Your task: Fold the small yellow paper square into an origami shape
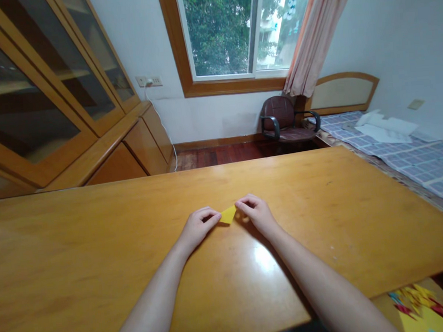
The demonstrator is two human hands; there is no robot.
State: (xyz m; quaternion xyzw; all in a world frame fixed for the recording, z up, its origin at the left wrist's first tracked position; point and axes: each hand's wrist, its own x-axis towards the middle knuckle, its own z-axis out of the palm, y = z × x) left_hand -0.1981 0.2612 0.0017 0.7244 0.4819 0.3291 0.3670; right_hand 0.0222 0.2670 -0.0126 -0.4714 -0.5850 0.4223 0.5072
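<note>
Between my two hands is a small piece of folded yellow paper [228, 215], held just above the wooden table [108, 246]. My left hand [202, 225] pinches its left corner between thumb and fingers. At the upper right corner, my right hand [256, 212] grips it the same way, thumb and fingertips together. The paper looks roughly triangular, with one point facing down toward me. My fingertips cover its two outer corners.
Low at the right, a lower surface bears several folded paper pieces [418, 296] and a yellow sheet [427, 321]. Beyond the table stand a brown armchair [285, 120] and a bed [416, 158]. A glass-door cabinet [85, 146] lines the left.
</note>
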